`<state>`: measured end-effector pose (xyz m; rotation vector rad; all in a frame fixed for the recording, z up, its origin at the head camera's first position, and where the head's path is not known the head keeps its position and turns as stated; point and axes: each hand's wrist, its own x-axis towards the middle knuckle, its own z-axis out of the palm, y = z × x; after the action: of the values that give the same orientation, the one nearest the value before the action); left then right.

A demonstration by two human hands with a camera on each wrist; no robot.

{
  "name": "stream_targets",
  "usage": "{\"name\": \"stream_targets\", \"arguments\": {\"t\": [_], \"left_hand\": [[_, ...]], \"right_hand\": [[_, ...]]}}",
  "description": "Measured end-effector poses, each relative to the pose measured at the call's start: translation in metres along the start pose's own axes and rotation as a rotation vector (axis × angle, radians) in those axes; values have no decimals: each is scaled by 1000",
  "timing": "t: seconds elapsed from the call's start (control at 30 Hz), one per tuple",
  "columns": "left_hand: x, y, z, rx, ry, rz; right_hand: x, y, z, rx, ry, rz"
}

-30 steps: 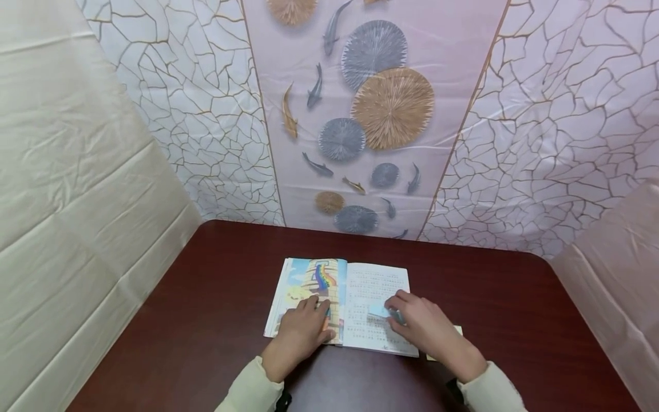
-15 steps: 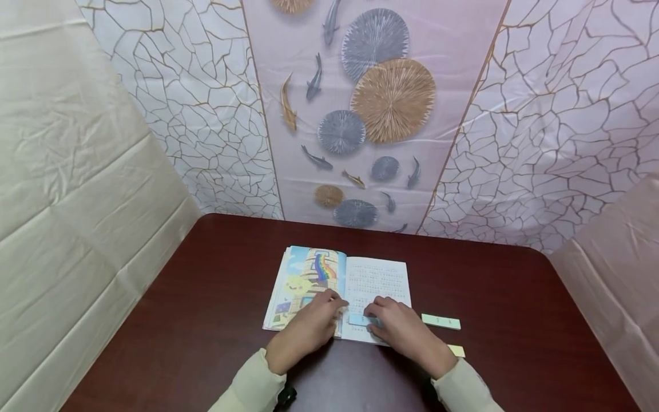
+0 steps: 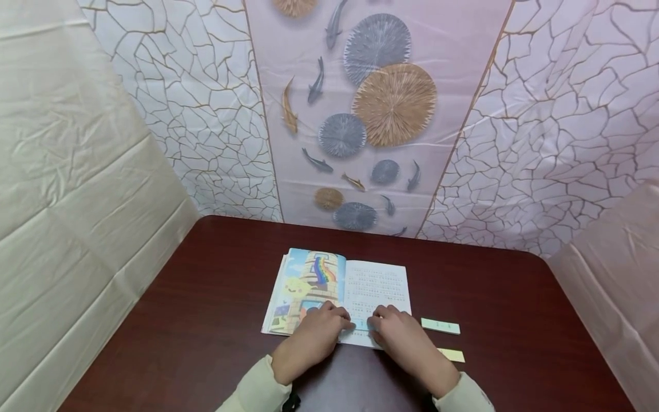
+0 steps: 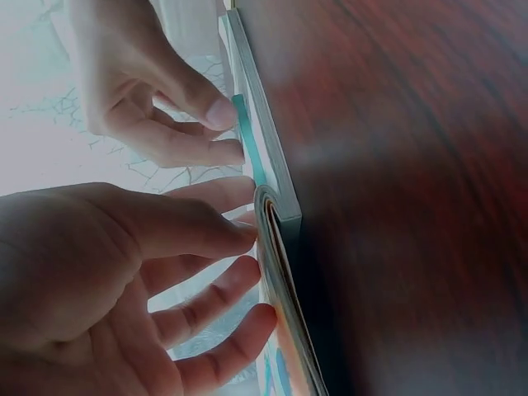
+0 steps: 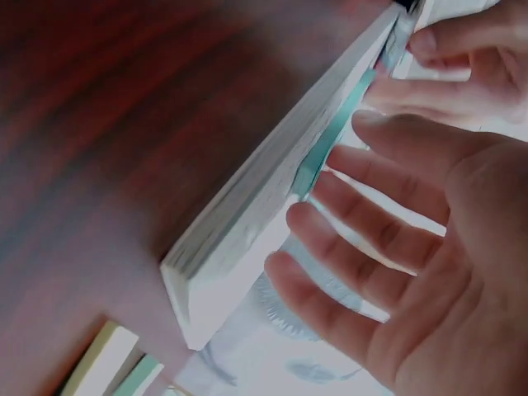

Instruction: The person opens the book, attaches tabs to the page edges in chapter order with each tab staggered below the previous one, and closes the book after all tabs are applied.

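An open picture book (image 3: pixel 378 283) lies on the table, illustrated on its left page and printed with text on its right. Low on the right page, close to the spine, is a light blue strip of sticky notes (image 3: pixel 361 324). My left hand (image 3: pixel 318 336) reaches over the lower part of the book, fingertips at the strip's spine end. At the other end my right hand (image 3: pixel 403 339) has its fingertips on the strip. In the right wrist view the right-hand fingers (image 5: pixel 355 239) are spread and only loosely bent along the blue strip (image 5: pixel 334 136).
To the right of the book, a green sticky-note strip (image 3: pixel 440 326) and a yellow one (image 3: pixel 451 355) lie on the dark red-brown table (image 3: pixel 216 286). A patterned cloth (image 3: pixel 340 189) hangs behind the table, with pale fabric at both sides.
My right hand has carried the blue strip left and down the page toward the spine. My left hand has shifted right from the illustrated page to the strip's end.
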<state>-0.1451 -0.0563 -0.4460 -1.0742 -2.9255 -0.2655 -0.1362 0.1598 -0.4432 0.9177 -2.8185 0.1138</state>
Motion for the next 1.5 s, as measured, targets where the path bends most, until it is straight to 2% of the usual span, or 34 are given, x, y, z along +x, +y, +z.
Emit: {"name": "stream_targets", "arguments": {"t": [0.17,0.27,0.37,0.57,0.67,0.77,0.97,1.0,1.07,1.17,1.23,1.37,1.5], "left_hand": [[-1,1,-1,3,-4,0],[-1,1,0,6,-4,-4],[-2,1,1,7,-5,-13],[-3,0,0,10,3,-23],[-3,0,1,10,9,-30],[-3,1,1,10,5,-32],[-3,2,0,2,-11,-39],[-3,2,-1,-2,-12,-43],[-2,2,-2,-7,-14,-43],[-2,0,-2,-44,-26,-46],[-1,-2,0,-79,-27,-55],[4,-2,6,-150,13,-108],[13,2,11,-144,58,-164]], "right_hand": [[-3,-10,4,-197,113,-5],[-2,-14,7,-217,151,19],[0,-16,8,-116,143,73],[12,-17,5,306,40,305],[19,-14,2,406,-4,376],[23,-12,1,398,-22,369],[19,-14,4,137,15,221],[19,-15,3,146,8,215],[22,-15,2,249,-37,240],[26,-14,-2,452,-120,338],[30,-13,-2,541,-167,399],[34,-11,0,556,-194,457],[33,-11,3,533,-171,482]]}}
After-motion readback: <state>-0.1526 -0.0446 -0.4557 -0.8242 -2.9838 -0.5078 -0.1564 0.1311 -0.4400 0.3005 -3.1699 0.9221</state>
